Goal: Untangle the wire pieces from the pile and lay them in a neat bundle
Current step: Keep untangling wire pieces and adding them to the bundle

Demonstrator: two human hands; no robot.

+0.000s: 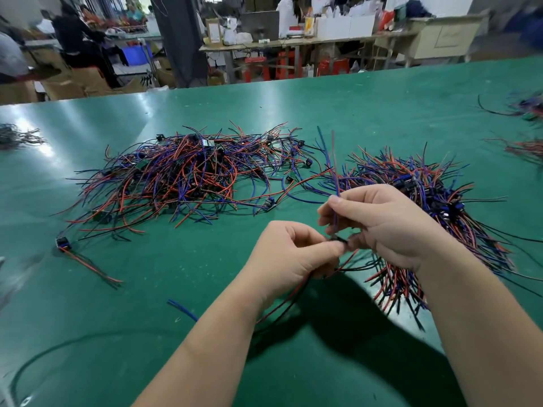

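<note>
A tangled pile of red, blue and black wire pieces (pixel 182 174) lies on the green table (pixel 147 289), left of centre. To the right lies a more ordered bundle of the same wire pieces (pixel 435 201), partly hidden under my right forearm. Between them, above the table, my right hand (pixel 382 224) pinches one wire piece (pixel 333 171) whose blue and red strands stick upward. My left hand (pixel 291 257) pinches the small black part at its lower end, and red and black strands trail down under that wrist.
A single wire piece with a connector (pixel 63 242) lies alone at the left. A short blue wire (pixel 182 309) lies near my left forearm. More wire heaps sit at the far right (pixel 526 148) and far left (pixel 14 136). Benches, boxes and people fill the background.
</note>
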